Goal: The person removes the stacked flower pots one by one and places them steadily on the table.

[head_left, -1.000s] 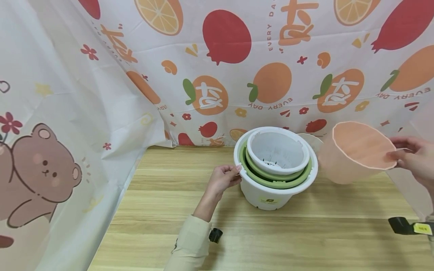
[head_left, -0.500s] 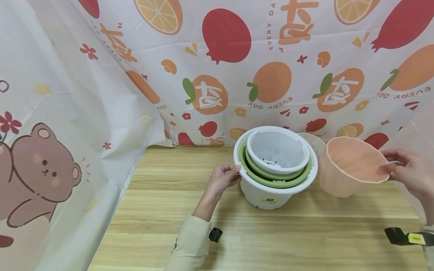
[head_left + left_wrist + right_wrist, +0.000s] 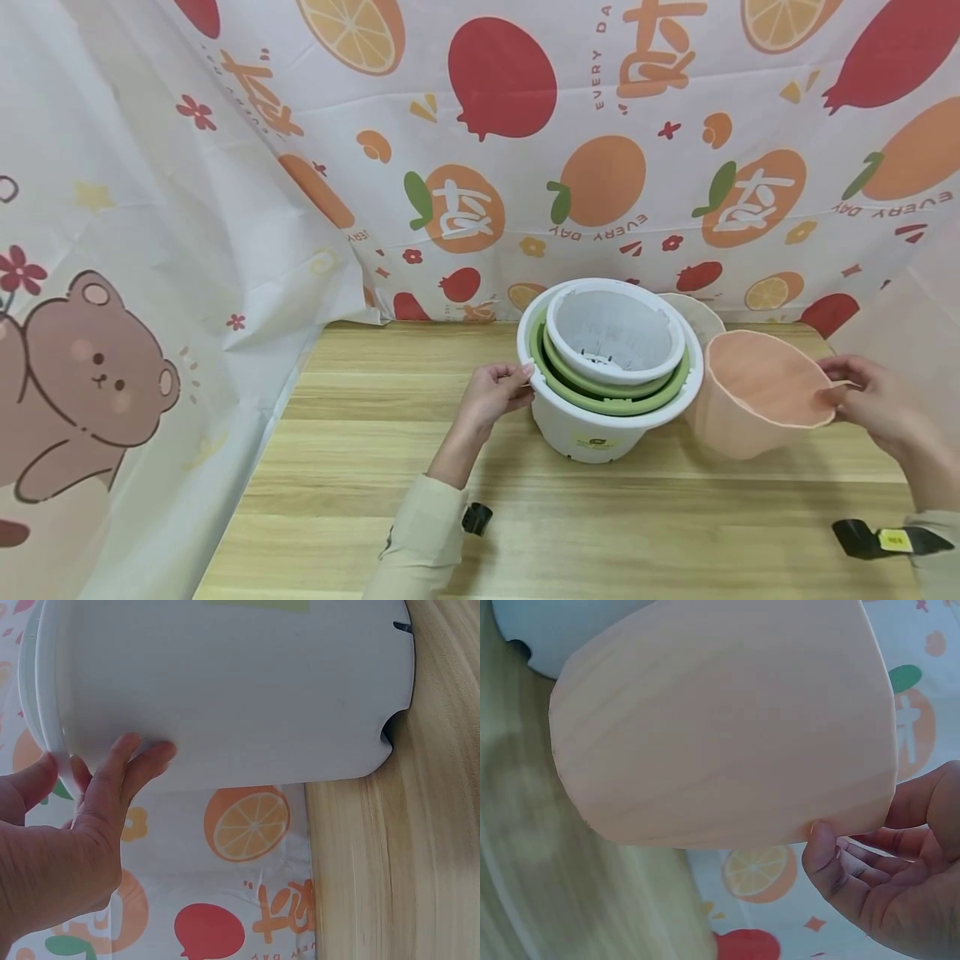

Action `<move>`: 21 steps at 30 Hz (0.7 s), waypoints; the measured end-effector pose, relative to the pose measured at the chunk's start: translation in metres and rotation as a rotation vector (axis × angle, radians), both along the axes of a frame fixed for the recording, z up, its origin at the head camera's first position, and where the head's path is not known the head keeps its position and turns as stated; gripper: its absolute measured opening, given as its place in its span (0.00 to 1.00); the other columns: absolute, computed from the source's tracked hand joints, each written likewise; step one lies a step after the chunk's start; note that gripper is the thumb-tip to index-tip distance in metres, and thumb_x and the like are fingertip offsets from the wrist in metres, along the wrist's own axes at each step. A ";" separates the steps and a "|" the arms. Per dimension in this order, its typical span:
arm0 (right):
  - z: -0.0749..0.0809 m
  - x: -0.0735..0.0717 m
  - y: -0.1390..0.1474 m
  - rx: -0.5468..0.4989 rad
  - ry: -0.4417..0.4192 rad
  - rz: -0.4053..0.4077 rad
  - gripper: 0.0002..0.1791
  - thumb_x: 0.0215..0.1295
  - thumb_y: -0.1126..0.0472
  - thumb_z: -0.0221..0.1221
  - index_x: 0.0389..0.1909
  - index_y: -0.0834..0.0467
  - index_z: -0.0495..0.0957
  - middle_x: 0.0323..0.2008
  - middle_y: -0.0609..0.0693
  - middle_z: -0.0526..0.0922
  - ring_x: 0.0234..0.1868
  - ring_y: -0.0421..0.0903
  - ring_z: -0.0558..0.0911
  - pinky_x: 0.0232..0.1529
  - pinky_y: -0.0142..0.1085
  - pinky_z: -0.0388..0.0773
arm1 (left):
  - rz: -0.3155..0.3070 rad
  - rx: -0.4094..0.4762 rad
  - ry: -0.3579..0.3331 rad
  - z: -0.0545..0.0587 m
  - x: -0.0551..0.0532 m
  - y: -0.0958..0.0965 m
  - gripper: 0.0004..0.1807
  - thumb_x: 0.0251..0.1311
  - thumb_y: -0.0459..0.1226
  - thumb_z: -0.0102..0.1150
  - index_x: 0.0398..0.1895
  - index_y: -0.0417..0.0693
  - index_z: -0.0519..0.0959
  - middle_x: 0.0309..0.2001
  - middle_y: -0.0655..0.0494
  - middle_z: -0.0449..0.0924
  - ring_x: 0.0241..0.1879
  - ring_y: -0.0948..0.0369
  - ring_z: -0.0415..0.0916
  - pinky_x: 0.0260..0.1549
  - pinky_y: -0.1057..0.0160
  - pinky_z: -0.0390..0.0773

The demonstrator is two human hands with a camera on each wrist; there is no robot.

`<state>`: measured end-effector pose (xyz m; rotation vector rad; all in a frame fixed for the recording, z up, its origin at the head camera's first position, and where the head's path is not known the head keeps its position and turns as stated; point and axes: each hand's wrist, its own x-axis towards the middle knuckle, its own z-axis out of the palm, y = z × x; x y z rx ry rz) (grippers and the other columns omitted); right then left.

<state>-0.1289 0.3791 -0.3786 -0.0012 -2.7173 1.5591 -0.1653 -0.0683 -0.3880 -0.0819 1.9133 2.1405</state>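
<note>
A large white flowerpot [image 3: 581, 427] stands on the table, with green pots [image 3: 618, 408] and a smaller white pot [image 3: 618, 329] nested inside it. My left hand [image 3: 491, 398] pinches its rim at the left, thumb on the edge and fingertips against the outer wall in the left wrist view. To the right, my right hand [image 3: 870, 400] pinches the right rim of a peach-coloured flowerpot [image 3: 731, 421], which tilts with its mouth up toward the head camera. In the right wrist view its peach wall [image 3: 727, 735] fills the middle. Whether its base touches the table cannot be seen.
Behind the peach pot a pale, cream pot [image 3: 697, 315] shows partly at the back edge. The wooden table [image 3: 390, 467] meets a fruit-printed cloth [image 3: 525, 167] at the back and a bear-printed cloth [image 3: 112, 358] at the left.
The peach pot has moved down and to the left in my right hand, toward the table and the white pot. My left hand and the nested pots have stayed in place.
</note>
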 end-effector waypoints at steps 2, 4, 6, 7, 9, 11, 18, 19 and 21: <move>-0.004 0.000 -0.002 0.042 -0.019 0.000 0.15 0.57 0.79 0.48 0.46 0.75 0.61 0.30 0.36 0.70 0.27 0.33 0.74 0.22 0.31 0.78 | -0.002 0.000 -0.001 0.000 0.000 0.000 0.13 0.62 0.34 0.54 0.39 0.27 0.75 0.28 0.52 0.79 0.32 0.62 0.78 0.36 0.63 0.81; -0.009 0.000 -0.002 0.056 -0.033 0.006 0.19 0.57 0.79 0.47 0.48 0.80 0.56 0.30 0.36 0.70 0.27 0.33 0.74 0.23 0.31 0.79 | -0.003 -0.002 -0.003 0.000 0.000 0.000 0.13 0.62 0.34 0.54 0.39 0.27 0.75 0.28 0.52 0.78 0.32 0.62 0.78 0.36 0.64 0.81; -0.015 0.001 -0.002 0.059 -0.043 0.017 0.20 0.57 0.79 0.47 0.49 0.80 0.56 0.31 0.38 0.70 0.27 0.33 0.74 0.24 0.32 0.79 | -0.004 -0.003 -0.004 0.000 0.000 0.000 0.13 0.62 0.34 0.54 0.39 0.27 0.75 0.28 0.52 0.79 0.32 0.62 0.78 0.36 0.64 0.81; -0.017 0.001 -0.003 0.052 -0.048 0.023 0.20 0.57 0.79 0.47 0.49 0.80 0.56 0.31 0.39 0.70 0.27 0.34 0.74 0.24 0.32 0.80 | -0.004 -0.004 -0.005 0.000 0.000 0.000 0.13 0.62 0.34 0.54 0.39 0.27 0.75 0.28 0.52 0.79 0.32 0.62 0.78 0.36 0.64 0.81; -0.022 0.001 -0.004 0.037 -0.059 0.027 0.20 0.56 0.79 0.48 0.49 0.81 0.56 0.31 0.40 0.70 0.27 0.34 0.75 0.25 0.33 0.80 | -0.004 -0.006 -0.006 0.000 0.000 0.000 0.13 0.62 0.34 0.54 0.39 0.27 0.75 0.28 0.52 0.79 0.31 0.62 0.78 0.36 0.64 0.81; -0.027 0.002 -0.005 0.023 -0.068 0.025 0.20 0.55 0.79 0.48 0.49 0.80 0.56 0.32 0.41 0.70 0.27 0.35 0.75 0.25 0.34 0.80 | -0.003 -0.006 -0.008 0.001 0.000 0.000 0.13 0.62 0.34 0.54 0.39 0.27 0.75 0.28 0.52 0.79 0.31 0.62 0.78 0.36 0.64 0.81; -0.038 0.003 -0.011 0.022 -0.108 0.013 0.24 0.55 0.78 0.49 0.52 0.81 0.54 0.36 0.51 0.69 0.30 0.34 0.74 0.28 0.35 0.81 | -0.001 -0.003 -0.004 0.002 0.001 0.000 0.13 0.62 0.33 0.54 0.39 0.27 0.75 0.28 0.52 0.78 0.31 0.63 0.77 0.36 0.64 0.81; -0.040 0.003 -0.012 0.017 -0.110 0.012 0.24 0.55 0.78 0.48 0.52 0.81 0.54 0.37 0.52 0.69 0.30 0.34 0.74 0.28 0.35 0.81 | -0.002 -0.003 -0.002 0.002 0.001 0.000 0.13 0.62 0.33 0.54 0.39 0.26 0.75 0.28 0.53 0.78 0.31 0.63 0.77 0.36 0.64 0.81; -0.043 0.003 -0.013 0.001 -0.108 0.012 0.24 0.55 0.79 0.48 0.52 0.81 0.54 0.37 0.51 0.69 0.30 0.34 0.74 0.28 0.35 0.81 | -0.001 -0.004 -0.002 0.002 0.001 0.000 0.13 0.62 0.33 0.53 0.39 0.26 0.75 0.28 0.53 0.78 0.31 0.63 0.77 0.36 0.64 0.81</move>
